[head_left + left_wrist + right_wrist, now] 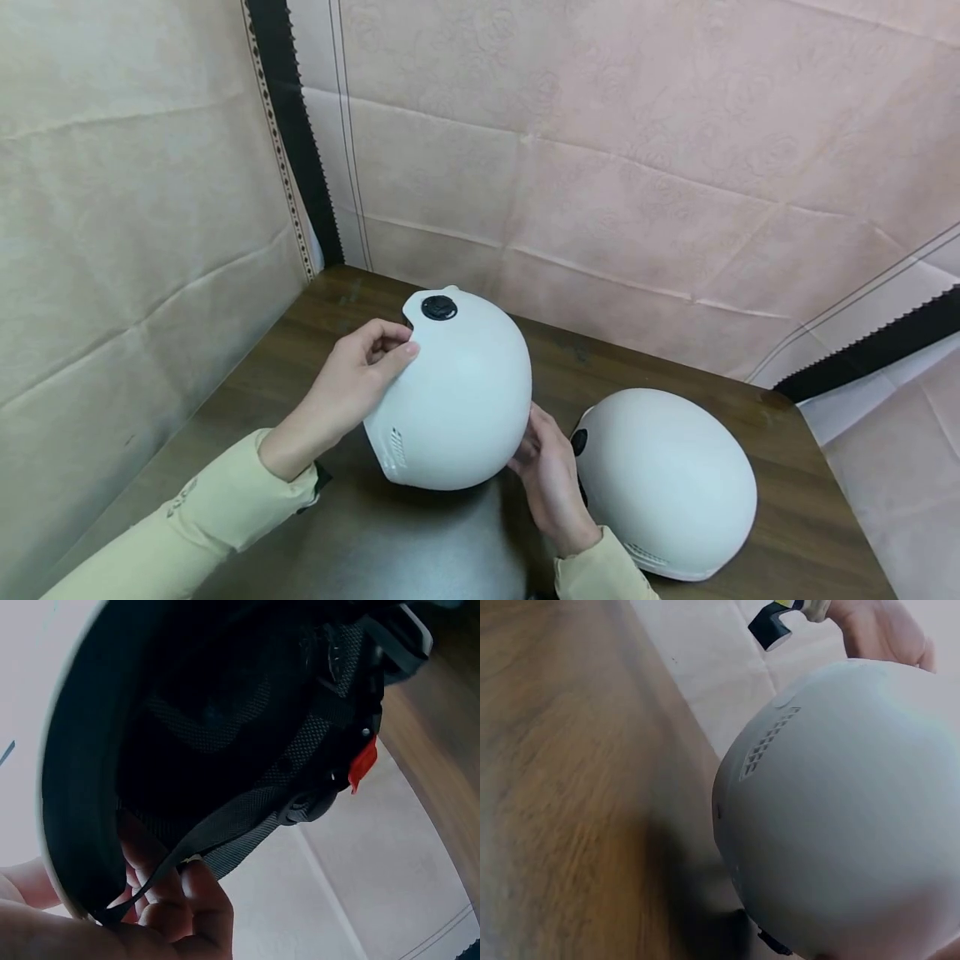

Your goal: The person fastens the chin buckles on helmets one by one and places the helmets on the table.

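A white helmet (465, 392) with a round black side fitting is tilted between both hands, seemingly raised off the table. My left hand (362, 371) grips its rim, thumb outside and fingers tucked in. The left wrist view shows the dark padded inside (210, 712), a black chin strap (232, 817) across the left fingers (206, 900), and a red buckle tab (363, 763). Against the lower right of the shell, my right hand (551, 479) holds it from beneath, its fingertips partly hidden. Vent slots (769, 742) mark the shell in the right wrist view.
A second white helmet (667, 483) rests on the brown wood-grain table (795, 467), just right of my right hand. Pale patterned cloth (600, 167) hangs behind the table and along both sides. A dark sheen covers the table's near part.
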Motion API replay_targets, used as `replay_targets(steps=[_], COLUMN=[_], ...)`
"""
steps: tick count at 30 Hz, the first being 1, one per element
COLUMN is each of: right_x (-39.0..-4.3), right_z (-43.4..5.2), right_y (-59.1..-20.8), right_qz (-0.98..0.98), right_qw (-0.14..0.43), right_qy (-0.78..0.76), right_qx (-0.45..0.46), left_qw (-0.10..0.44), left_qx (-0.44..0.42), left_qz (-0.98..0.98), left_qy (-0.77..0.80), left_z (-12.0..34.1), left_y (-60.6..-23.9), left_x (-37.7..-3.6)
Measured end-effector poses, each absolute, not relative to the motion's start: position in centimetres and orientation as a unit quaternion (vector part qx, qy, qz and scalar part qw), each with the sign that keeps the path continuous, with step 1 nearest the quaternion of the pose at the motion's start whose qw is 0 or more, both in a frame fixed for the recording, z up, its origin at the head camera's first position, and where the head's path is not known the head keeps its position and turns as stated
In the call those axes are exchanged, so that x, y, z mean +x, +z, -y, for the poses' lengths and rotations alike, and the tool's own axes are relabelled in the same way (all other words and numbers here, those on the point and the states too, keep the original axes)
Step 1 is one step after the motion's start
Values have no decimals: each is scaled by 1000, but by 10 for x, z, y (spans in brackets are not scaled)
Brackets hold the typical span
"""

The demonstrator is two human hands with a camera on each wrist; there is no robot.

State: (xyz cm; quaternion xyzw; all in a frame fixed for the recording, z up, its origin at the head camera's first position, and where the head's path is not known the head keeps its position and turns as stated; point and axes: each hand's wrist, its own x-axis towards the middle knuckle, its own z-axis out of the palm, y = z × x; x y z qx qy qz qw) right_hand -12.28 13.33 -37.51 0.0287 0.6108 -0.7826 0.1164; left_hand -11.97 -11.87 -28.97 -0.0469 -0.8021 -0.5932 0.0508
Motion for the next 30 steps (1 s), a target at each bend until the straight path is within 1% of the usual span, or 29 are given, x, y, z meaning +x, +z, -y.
replay_targets(steps=[4,8,12,17,25,30], right_x=[-121,-120,-119,-118,-117,-117], right_z=[-133,-133,-133,-133,-132,-132], right_y=[-374,-373,-369,-366,-366,-367], right_qz=[-618,-629,-643,-656,-657,-654], right_qw=[99,87,66,42,49,46], right_qy=[-779,-772,-762,-753,-751,-754], right_qx=[41,41,41,31,34,27], left_qw=[62,86,102,88,82,61], left_qx=[-48,-47,-54,-57,-56,-50], left_qz=[808,820,842,871,882,897], left_qy=[-583,-565,-527,-481,-460,-435], left_z=[122,127,133,136,137,137], left_y=[-289,-287,-286,-287,-288,-286], left_x=[-119,-119,-119,-119,-118,-116])
